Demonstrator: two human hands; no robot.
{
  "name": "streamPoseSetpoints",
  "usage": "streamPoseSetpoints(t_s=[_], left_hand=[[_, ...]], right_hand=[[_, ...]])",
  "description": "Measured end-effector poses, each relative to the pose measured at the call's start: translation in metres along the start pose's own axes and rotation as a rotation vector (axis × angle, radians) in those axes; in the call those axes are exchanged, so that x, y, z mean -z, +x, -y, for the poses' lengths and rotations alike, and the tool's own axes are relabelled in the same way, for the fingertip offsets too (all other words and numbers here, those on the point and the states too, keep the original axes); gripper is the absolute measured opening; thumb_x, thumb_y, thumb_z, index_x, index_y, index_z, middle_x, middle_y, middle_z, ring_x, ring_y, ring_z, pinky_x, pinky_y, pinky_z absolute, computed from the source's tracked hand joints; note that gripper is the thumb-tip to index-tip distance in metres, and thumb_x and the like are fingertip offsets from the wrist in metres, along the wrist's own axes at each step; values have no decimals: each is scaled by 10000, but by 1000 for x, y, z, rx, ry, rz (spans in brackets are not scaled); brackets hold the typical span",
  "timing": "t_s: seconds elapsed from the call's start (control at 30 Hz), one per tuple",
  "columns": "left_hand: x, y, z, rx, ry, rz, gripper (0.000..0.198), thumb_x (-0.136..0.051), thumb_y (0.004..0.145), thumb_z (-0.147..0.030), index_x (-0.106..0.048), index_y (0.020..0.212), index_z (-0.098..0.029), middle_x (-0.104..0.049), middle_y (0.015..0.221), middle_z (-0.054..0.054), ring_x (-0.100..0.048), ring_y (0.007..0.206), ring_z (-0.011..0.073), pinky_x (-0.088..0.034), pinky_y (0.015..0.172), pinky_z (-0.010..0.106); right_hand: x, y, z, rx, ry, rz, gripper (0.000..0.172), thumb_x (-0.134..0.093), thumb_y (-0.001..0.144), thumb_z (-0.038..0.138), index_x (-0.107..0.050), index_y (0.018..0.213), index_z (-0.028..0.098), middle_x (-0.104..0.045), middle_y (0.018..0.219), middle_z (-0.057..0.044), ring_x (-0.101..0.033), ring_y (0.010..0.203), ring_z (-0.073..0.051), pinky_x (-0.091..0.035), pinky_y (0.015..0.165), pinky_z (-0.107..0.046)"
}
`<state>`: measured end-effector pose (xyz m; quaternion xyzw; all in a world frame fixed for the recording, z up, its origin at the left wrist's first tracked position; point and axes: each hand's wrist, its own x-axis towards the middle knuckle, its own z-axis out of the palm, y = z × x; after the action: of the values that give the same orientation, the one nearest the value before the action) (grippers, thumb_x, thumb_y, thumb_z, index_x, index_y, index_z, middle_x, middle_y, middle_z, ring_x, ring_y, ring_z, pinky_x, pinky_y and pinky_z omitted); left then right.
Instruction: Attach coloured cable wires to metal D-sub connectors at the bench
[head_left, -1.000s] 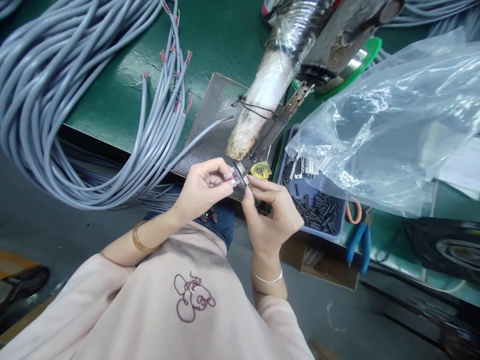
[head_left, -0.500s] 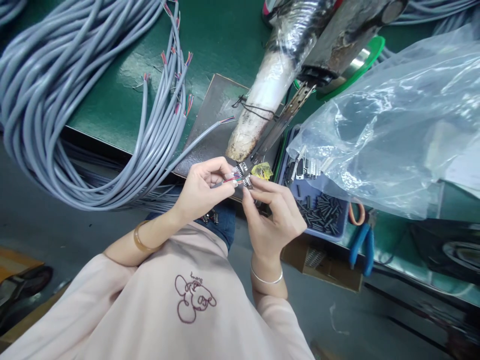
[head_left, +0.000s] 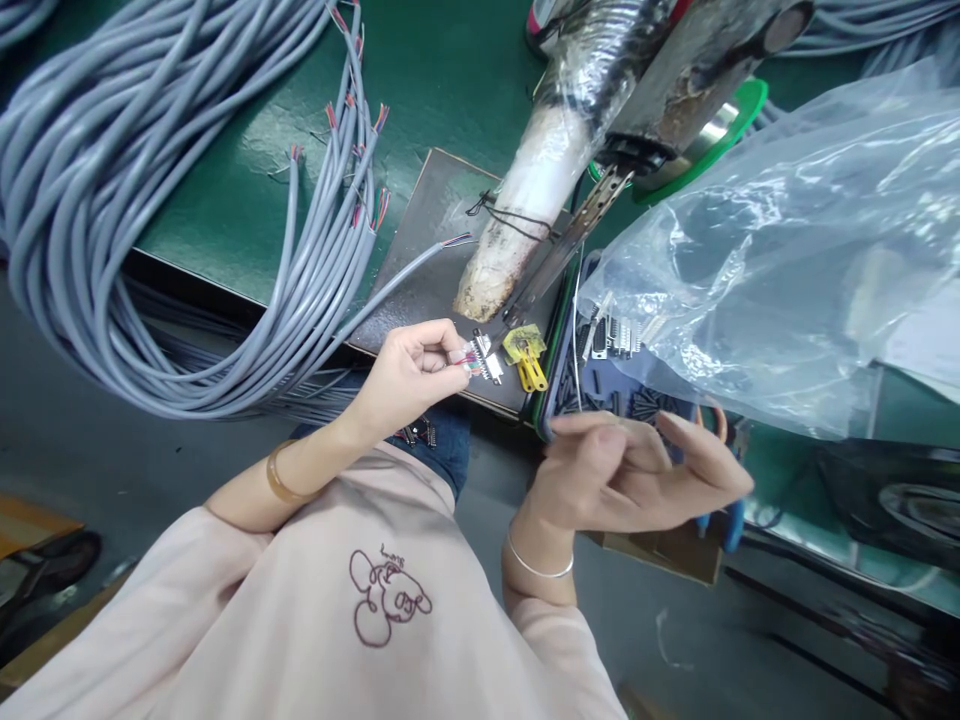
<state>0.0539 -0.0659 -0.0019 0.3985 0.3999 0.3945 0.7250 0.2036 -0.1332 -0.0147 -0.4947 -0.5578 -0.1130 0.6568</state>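
Observation:
My left hand point(head_left: 416, 370) is closed in a pinch on the thin coloured wires point(head_left: 471, 360) at a metal pin connector point(head_left: 487, 358). The dark tip of a mounted soldering iron point(head_left: 551, 250) comes down over the connector; whether they touch I cannot tell. My right hand point(head_left: 630, 470) is off to the right, in front of the blue parts tray point(head_left: 551, 405), blurred by motion. A thin pale strand, like solder wire point(head_left: 576, 340), runs down to its fingertips, which seem to pinch it. Beside the connector lies a yellow clip point(head_left: 528, 358).
Bundled grey cables point(head_left: 225, 330) fill the left. A plastic-wrapped tube point(head_left: 517, 200) angles down beside the iron. A green-rimmed spool point(head_left: 742, 110) stands behind. Clear plastic bag point(head_left: 780, 240) overlaps the tray. Blue-handled cutters point(head_left: 735, 525) are partly behind my right hand.
My right hand has left the connector and moved right and toward me, uncovering the yellow clip. The pale strand now shows above its fingers. My left hand has hardly moved.

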Motion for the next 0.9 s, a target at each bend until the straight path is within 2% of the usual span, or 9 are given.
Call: streamPoseSetpoints(t_s=[0.07, 0.13, 0.23, 0.5, 0.73, 0.9], left_hand=[[-1, -1, -1, -4, 1, 3, 144, -656, 573, -136, -514, 587, -160, -513, 583, -52, -363, 444, 4, -231, 412, 157], [-1, -1, -1, -15, 2, 9, 151, -657, 580, -134, -510, 595, -162, -512, 592, -54, -362, 449, 5, -240, 416, 157], [-2, 0, -2, -44, 10, 8, 160, -659, 597, -134, -503, 611, -168, -508, 598, -58, -359, 451, 6, -255, 421, 160], [-3, 1, -6, -93, 45, -14, 156, -665, 607, -146, -513, 624, -172, -526, 625, -38, -414, 527, 37, -313, 478, 166], [1, 1, 2, -59, 68, 4, 143, -655, 605, -155, -514, 619, -172, -514, 634, -39, -406, 539, 42, -316, 491, 174], [0, 0, 3, -102, 86, -5, 140, -654, 616, -145, -517, 626, -173, -519, 634, -39, -420, 543, 45, -330, 494, 172]], right_hand=[[1, -3, 2, -48, -110, 139, 200, -650, 944, 139, -657, 1127, 220, -751, 808, 42, -746, 620, -117, -627, 556, -229], [1, -5, 5, -49, -215, 305, 136, -690, 912, 114, -661, 1004, 210, -799, 900, 8, -797, 799, -158, -669, 720, -270], [-1, -6, 10, -15, -253, 453, 131, -717, 889, 119, -629, 910, 213, -814, 981, -15, -798, 875, -155, -656, 751, -249], [-5, 0, 12, -25, -225, 461, 177, -705, 867, 89, -591, 863, 225, -806, 1029, -30, -790, 917, -154, -652, 801, -264], [-5, -3, 11, -68, -220, 492, 160, -679, 883, 111, -575, 850, 228, -806, 1008, -22, -786, 888, -142, -632, 782, -249], [-6, -2, 12, -47, -230, 500, 167, -704, 871, 107, -592, 852, 229, -802, 1013, -10, -781, 900, -140, -627, 790, -246]])
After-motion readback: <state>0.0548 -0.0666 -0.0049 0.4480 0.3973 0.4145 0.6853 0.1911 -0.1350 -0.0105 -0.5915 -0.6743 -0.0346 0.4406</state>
